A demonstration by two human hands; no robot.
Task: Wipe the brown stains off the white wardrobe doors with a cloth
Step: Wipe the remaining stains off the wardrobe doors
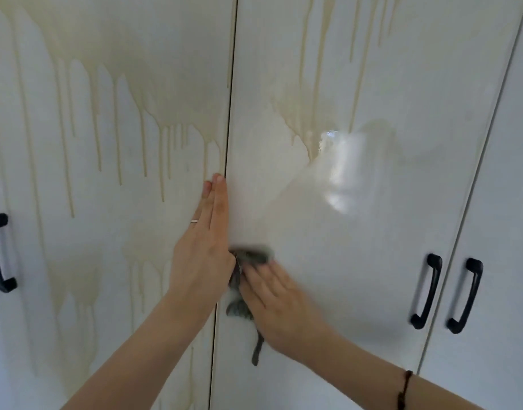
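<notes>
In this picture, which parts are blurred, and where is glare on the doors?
Head view: the right hand and grey cloth are smeared by motion; the left hand looks sharp; a bright window-like glare sits on the middle door; door edges bow from the wide lens.

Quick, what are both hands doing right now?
Left hand: open, flat against the left door, holding nothing.
Right hand: pressing the grey cloth on the middle door; blurred.
</notes>
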